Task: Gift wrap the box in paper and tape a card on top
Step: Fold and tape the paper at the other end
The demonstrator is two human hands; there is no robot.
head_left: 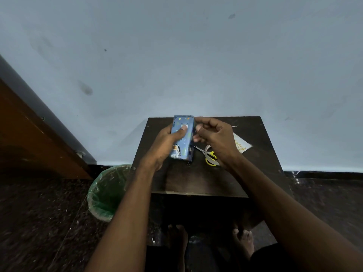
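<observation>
A narrow box (183, 122) covered in blue patterned paper is held above the dark wooden table (206, 179). My left hand (167, 142) grips its left side, thumb pressed on the top face. Right beside it, my right hand (214, 138) touches the box's right edge with curled fingers. Whether it pinches anything I cannot tell. A white card (242, 144) with gold lettering lies on the table to the right, partly hidden by my right hand.
Yellow-handled scissors (210, 160) and a tape roll (207, 152) lie under my right wrist. A green lined bin (106, 191) stands on the floor left of the table. A wooden door (29, 138) is at far left; the wall is directly behind.
</observation>
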